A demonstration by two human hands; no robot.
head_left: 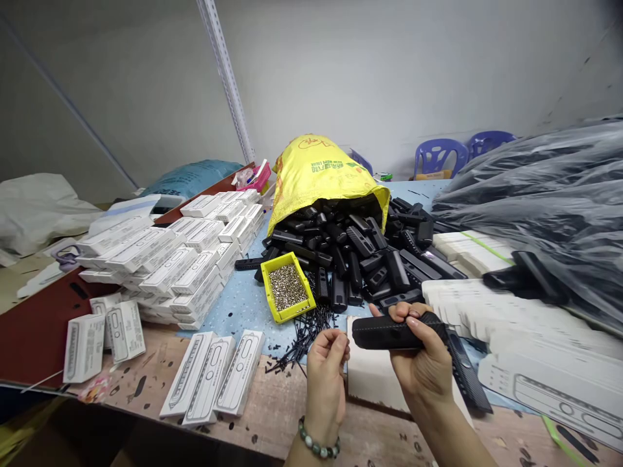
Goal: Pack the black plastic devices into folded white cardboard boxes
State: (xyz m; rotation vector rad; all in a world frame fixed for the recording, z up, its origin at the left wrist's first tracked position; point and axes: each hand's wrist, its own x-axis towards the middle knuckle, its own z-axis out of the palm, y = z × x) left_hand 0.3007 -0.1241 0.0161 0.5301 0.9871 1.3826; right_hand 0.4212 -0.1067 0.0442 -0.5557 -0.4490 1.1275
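My right hand (424,363) is wrapped around a long black casing (384,333), its rounded end pointing left. Close by on the left, my left hand (328,357) has thumb and forefinger pinched together; anything between them is too small to make out. A bead bracelet circles that wrist. Below the hands is a white board (372,379), and a second black textured piece (470,376) slants down beside my right hand. Loose black screws (309,334) are heaped beyond my left hand. Behind them stands a yellow tray (298,318) of small metal parts (288,287).
A yellow sack (324,172) spills a pile of black casings (355,259) across the blue sheet. White boxes (195,259) are stacked at left, with several nearer the edge (214,376). Printed card blanks (555,389) and dark plastic bags (545,188) occupy the right.
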